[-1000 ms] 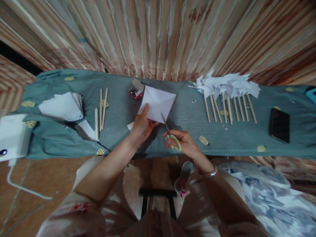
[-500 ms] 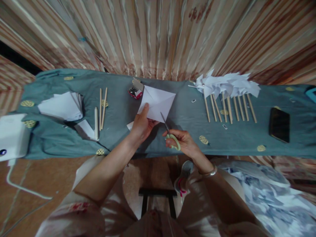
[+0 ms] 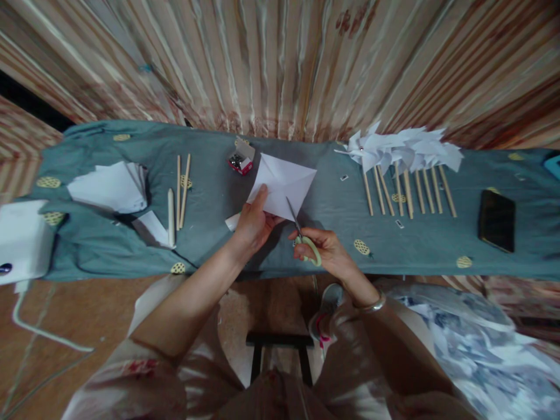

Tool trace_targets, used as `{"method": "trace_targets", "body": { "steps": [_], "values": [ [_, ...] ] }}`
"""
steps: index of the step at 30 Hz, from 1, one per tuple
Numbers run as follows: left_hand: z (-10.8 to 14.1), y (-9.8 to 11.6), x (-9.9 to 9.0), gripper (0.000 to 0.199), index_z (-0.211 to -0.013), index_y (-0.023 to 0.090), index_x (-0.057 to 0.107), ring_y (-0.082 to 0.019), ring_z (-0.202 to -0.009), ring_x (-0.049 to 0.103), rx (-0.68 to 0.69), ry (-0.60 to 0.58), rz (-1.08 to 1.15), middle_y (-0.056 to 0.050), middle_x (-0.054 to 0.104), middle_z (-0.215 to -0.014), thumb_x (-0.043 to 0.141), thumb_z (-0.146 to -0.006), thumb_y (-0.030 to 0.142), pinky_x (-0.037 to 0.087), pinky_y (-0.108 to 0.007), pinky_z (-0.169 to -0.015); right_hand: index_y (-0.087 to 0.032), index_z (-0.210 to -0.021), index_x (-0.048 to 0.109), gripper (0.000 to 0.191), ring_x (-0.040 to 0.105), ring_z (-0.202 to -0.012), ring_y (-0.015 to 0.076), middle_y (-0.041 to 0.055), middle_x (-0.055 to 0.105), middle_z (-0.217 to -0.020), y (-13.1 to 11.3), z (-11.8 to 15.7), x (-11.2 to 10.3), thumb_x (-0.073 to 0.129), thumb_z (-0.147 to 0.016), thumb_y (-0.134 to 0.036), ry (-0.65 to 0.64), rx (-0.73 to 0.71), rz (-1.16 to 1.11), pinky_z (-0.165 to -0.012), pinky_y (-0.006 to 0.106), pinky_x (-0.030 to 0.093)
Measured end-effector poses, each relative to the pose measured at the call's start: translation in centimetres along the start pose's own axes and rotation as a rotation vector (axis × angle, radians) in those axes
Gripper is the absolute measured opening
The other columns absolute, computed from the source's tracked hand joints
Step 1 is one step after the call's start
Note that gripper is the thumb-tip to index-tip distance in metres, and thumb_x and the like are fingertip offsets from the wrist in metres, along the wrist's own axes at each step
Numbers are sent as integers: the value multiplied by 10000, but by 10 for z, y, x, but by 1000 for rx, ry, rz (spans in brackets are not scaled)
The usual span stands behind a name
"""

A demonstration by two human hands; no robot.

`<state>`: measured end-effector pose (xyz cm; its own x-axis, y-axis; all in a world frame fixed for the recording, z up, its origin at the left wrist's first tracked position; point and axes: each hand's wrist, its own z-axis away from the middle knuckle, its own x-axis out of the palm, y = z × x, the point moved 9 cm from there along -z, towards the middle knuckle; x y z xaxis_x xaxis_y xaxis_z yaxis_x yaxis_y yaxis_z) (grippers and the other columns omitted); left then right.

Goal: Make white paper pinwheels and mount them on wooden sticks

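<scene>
My left hand (image 3: 256,224) grips a square sheet of white paper (image 3: 284,181) by its near left side, thumb on top and fingers beneath. Creases run across the sheet toward its middle. Light green-handled scissors (image 3: 310,248) are in my right hand (image 3: 326,251), their blades at the paper's near right edge and pointing toward its centre. Behind the paper stands a small open red box (image 3: 241,157) with shiny little pieces inside. A white piece (image 3: 231,222) lies partly hidden under my left wrist.
On the left are a stack of white paper (image 3: 111,188), wooden sticks (image 3: 182,192), a white stick-like piece (image 3: 171,217) and a white device (image 3: 21,242). To the right lie several paper pinwheels (image 3: 405,151) on sticks and a black phone (image 3: 496,220). A curtain (image 3: 280,70) hangs behind.
The paper has shifted slightly to the right and away from the red box. My hands keep the same grips, with the scissor blades still at the sheet.
</scene>
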<state>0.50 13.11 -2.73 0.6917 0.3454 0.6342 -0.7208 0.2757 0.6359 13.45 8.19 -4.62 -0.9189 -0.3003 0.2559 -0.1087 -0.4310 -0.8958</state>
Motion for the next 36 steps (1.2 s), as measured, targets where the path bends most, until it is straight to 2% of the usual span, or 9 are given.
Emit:
{"method": "trace_targets", "body": {
  "steps": [6,11,18,24,30,36],
  "values": [
    [0,0,0,133,-914,179,627,-122,-674,692,-11,3,0,-7,732,-781,661,-871,300,579,-242,-696,-188,-827,699,428,541,-498,77,-47,607,-575,2,-1,-1,870,-564,-480,6,-11,17,-483,205,442],
    [-1,-2,-1,191,-979,179,625,-130,-695,698,-4,-19,14,-13,738,-793,677,-853,313,582,-257,-708,-186,-840,698,458,547,-504,80,-42,618,-579,3,-2,-2,866,-555,-503,20,-12,15,-481,205,439],
    [1,-4,1,88,-921,167,627,-114,-620,669,-2,-4,-4,-3,722,-756,589,-905,245,576,-241,-642,-188,-848,702,473,549,-523,86,-36,622,-595,0,-1,-1,882,-533,-491,17,-15,30,-503,216,451],
    [1,-4,-1,142,-932,169,633,-131,-671,685,-13,-1,-26,-21,735,-790,630,-883,302,584,-269,-692,-192,-826,694,463,537,-503,86,-42,604,-577,1,-2,-1,866,-544,-518,24,-19,31,-491,220,448],
    [2,-6,0,129,-943,167,641,-130,-644,665,1,-16,-32,-16,720,-770,554,-924,260,577,-274,-680,-190,-841,694,459,543,-511,83,-35,617,-589,0,-2,-1,853,-569,-524,17,-40,40,-479,206,438],
    [3,-7,0,120,-960,166,634,-135,-668,665,2,1,-38,-13,714,-789,585,-909,264,575,-294,-731,-183,-816,697,473,527,-501,72,-42,604,-572,-2,-1,0,874,-531,-517,30,-32,31,-480,201,431]
  ]
}}
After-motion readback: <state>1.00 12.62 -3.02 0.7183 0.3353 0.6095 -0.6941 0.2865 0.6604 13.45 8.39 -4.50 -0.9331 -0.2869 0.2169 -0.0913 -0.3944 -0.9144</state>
